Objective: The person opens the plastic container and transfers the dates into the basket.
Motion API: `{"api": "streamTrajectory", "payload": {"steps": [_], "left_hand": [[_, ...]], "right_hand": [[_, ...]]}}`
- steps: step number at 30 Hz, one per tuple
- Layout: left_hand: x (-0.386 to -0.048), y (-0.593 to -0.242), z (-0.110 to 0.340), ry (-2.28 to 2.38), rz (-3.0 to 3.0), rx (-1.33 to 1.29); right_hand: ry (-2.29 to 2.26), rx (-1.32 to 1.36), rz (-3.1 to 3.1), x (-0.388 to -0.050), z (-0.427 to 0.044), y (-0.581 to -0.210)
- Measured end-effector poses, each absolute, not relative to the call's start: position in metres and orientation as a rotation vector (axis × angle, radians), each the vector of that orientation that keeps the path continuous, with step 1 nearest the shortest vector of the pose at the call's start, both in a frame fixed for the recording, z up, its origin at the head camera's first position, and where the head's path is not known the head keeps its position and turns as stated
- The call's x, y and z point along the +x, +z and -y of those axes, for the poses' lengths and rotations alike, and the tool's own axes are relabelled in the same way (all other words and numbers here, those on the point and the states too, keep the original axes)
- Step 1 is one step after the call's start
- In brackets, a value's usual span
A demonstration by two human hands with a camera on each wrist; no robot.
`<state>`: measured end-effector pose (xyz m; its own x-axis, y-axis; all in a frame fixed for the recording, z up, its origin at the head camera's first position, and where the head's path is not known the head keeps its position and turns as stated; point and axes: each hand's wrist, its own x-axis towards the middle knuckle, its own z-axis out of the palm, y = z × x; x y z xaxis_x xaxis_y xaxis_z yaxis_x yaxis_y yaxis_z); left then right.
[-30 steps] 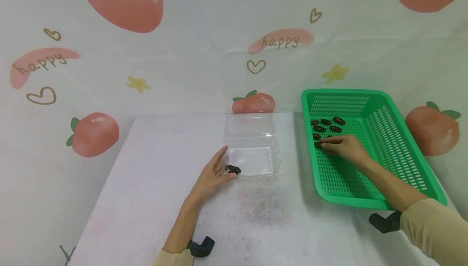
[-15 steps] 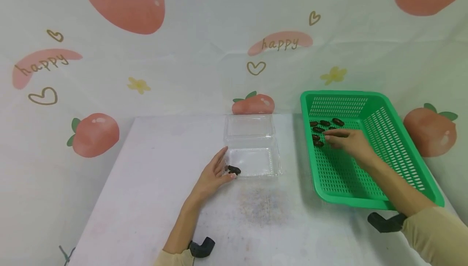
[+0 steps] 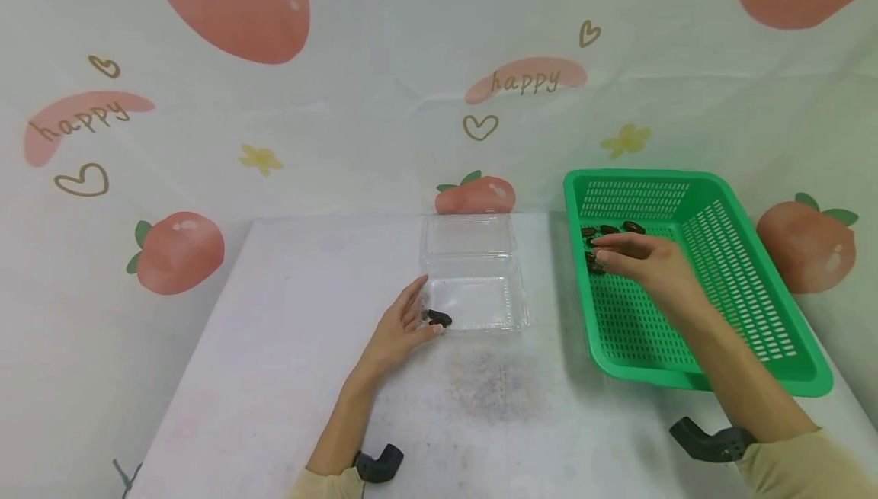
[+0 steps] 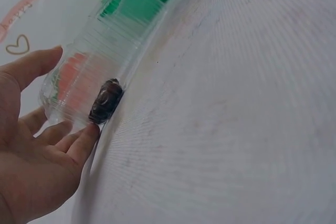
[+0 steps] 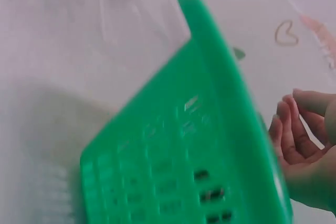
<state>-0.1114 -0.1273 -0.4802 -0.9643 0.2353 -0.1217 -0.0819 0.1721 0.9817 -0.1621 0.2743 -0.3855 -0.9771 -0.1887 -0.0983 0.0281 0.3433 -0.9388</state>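
My left hand (image 3: 398, 335) rests at the left end of an open clear plastic box (image 3: 519, 305), fingers spread and fairly straight, thumb at the near corner. Dark brown dates (image 3: 440, 318) lie in that corner; the left wrist view shows a wrinkled date (image 4: 106, 100) close to a fingertip. Over the green basket (image 3: 652, 375) hovers my right hand (image 3: 648, 264), thumb and forefinger bent toward each other with a small gap. No date is visible between them. Several dates (image 3: 633, 227) lie at the basket's far left, some covered by this hand.
The box's clear lid (image 3: 469, 235) lies folded back toward the wall. A patterned sheet (image 3: 370, 103) hangs behind the white table (image 3: 274, 377). In the right wrist view, the raised basket rim (image 5: 231, 77) stands between the two hands.
My right hand has moved from the near dates at the basket's left side to a little farther back and higher, its thumb and forefinger parting slightly. The left hand and box stay put.
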Motion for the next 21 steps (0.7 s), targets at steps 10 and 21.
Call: {"api": "streamTrajectory", "payload": {"steps": [10, 21], "left_hand": [[-0.111, -0.477, 0.125, 1.876, -2.206, 0.162], [-0.109, -0.479, 0.125, 1.879, -2.202, 0.167]], "right_hand": [[-1.746, -0.222, -2.29, -0.159, -0.228, -0.376], [-1.883, -0.319, -2.116, -0.16, -0.176, -0.383]]}}
